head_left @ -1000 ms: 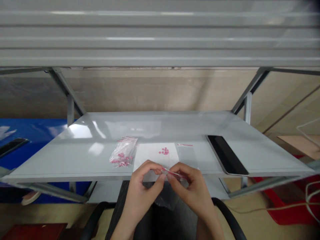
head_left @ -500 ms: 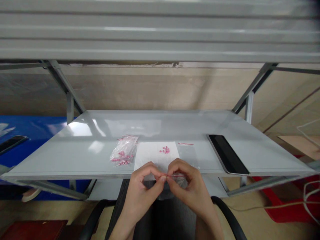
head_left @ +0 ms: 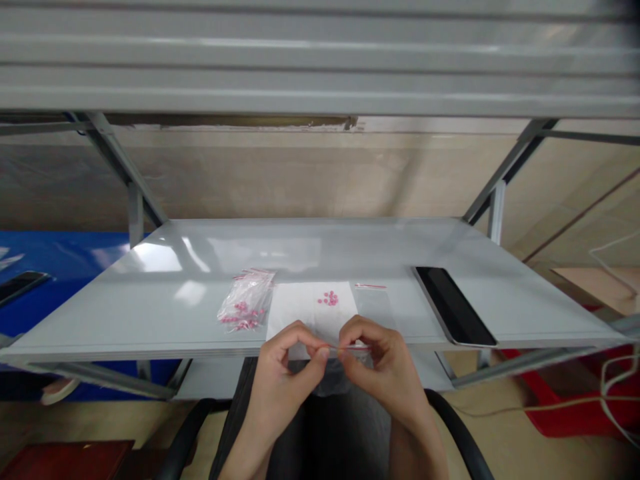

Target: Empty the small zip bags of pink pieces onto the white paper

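Observation:
My left hand (head_left: 295, 367) and my right hand (head_left: 375, 357) pinch the red-striped top edge of a clear zip bag (head_left: 334, 381) just in front of the table edge. The bag hangs down between them over my lap, partly hidden by the fingers. Beyond the hands lies a white sheet of paper (head_left: 293, 307), with a small cluster of pink round pieces (head_left: 329, 299) on it. A flat clear zip bag (head_left: 375, 305) with a red strip rests to the right of the paper. On the left sits a pile of clear bags (head_left: 246, 300) with pink pieces inside.
A black-screened tablet (head_left: 454, 305) lies on the right of the white table (head_left: 150, 293). Grey metal struts (head_left: 120, 167) stand at both back corners. To the left is a blue table (head_left: 75, 260) with a phone (head_left: 23, 287). Chair armrests (head_left: 187, 437) flank my lap.
My hands have moved slightly apart along the bag's top edge, so a bit more of the red strip shows between the fingertips. The things on the table stay put.

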Tool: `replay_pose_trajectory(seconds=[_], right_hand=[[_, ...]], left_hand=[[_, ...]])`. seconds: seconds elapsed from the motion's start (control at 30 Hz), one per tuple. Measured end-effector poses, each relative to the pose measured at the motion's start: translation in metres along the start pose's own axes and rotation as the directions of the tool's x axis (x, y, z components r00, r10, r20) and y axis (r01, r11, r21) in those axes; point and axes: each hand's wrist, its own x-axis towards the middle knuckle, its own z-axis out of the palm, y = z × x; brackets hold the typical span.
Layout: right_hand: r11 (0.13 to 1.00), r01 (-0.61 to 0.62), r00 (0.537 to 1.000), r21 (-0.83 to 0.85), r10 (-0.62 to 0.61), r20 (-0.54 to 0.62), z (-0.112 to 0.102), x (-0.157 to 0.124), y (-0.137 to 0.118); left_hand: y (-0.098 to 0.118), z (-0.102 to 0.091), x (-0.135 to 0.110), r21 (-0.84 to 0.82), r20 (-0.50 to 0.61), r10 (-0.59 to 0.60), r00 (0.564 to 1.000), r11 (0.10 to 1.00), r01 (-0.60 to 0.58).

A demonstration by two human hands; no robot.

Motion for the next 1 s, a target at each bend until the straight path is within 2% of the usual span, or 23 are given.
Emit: replay_pose_trajectory(seconds=[0.2, 0.5, 0.63, 0.77, 0.9, 1.0], right_hand=[[0.999, -0.019, 1.000, 0.051, 0.019, -0.011, -0.003, 0.001, 0.005], [0.991, 0.011, 0.994, 0.132, 0.004, -0.113, -0.021, -0.001, 0.015], [0.997, 0.040, 0.985, 0.064, -0.029, -0.172, -0.035, -0.003, 0.020], [0.995, 0.069, 0.975, 0.067, -0.053, -0.216, -0.046, -0.004, 0.023], [0.998, 0.061, 0.978, 0.017, -0.057, -0.200, -0.045, -0.003, 0.024], [0.999, -0.007, 0.970, -0.040, -0.003, -0.243, -0.039, 0.000, 0.027]], left_hand=[[-0.005, -0.002, 0.001, 0.003, 0.013, 0.042, 0.999, 0.999, -0.042], [-0.002, 0.010, 0.000, 0.010, -0.008, 0.007, 1.000, 1.000, -0.007], [-0.003, 0.021, 0.000, 0.047, -0.032, -0.032, 0.999, 0.998, 0.034], [-0.007, 0.031, 0.002, 0.061, -0.029, -0.018, 0.999, 0.998, 0.020], [-0.011, 0.033, 0.003, 0.082, -0.046, -0.024, 0.999, 0.996, 0.028], [-0.012, 0.031, 0.001, 0.076, -0.092, -0.034, 0.995, 0.996, 0.041]])
